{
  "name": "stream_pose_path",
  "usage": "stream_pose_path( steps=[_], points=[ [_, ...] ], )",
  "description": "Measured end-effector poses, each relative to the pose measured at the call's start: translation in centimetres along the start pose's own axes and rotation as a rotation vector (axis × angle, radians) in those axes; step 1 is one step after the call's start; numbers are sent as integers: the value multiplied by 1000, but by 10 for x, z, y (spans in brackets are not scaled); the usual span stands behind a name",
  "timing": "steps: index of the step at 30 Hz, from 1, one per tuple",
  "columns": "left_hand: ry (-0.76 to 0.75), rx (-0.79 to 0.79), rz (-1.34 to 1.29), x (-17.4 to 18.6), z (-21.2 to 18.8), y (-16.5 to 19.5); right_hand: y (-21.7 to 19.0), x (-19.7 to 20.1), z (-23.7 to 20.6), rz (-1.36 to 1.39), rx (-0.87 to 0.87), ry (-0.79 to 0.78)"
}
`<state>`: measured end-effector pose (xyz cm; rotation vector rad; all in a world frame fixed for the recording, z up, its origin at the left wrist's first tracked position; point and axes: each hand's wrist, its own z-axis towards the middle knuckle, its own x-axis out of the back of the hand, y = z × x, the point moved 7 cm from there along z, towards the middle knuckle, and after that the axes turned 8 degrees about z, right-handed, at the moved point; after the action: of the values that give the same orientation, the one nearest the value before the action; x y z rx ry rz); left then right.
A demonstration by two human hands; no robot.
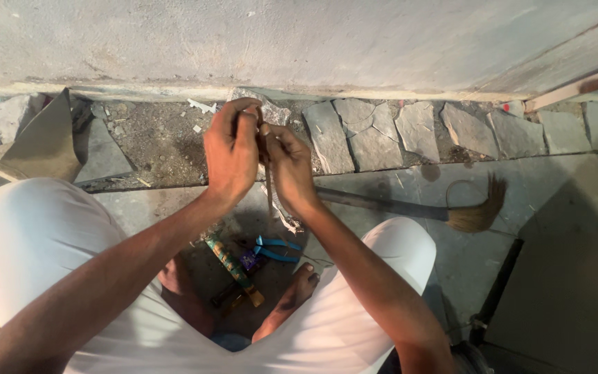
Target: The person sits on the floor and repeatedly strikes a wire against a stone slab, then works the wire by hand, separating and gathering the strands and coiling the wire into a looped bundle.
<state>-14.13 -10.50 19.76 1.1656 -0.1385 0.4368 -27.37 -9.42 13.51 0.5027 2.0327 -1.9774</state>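
White-clothed knees frame the near view. Between them, blue-handled pliers lie on the floor beside a bare foot. Farther off, left hand and right hand meet, fingers pinched together on a thin strip hanging down.

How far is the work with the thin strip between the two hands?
Done: nothing finished shows. In hand: the left hand and right hand pinch a thin pale strip hanging between them. Left: blue-handled pliers, a green-handled tool and a straw broom lie untouched on the grey concrete floor.
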Motion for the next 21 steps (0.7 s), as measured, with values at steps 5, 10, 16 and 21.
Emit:
stream_pose_path(
  steps=[5,10,16,21],
  points=[
    [-98,189,-353,-17,-6,-19,12,1,-1,87,-27,-11],
    [14,96,-577,-21,-8,-18,25,-4,-14,-19,-90,-125],
    [-66,-181,-384,-22,-5,2,9,-15,-23,441,-205,-368],
    [-185,-223,-315,-19,4,21,0,-11,-27,462,-349,-182]
  ],
)
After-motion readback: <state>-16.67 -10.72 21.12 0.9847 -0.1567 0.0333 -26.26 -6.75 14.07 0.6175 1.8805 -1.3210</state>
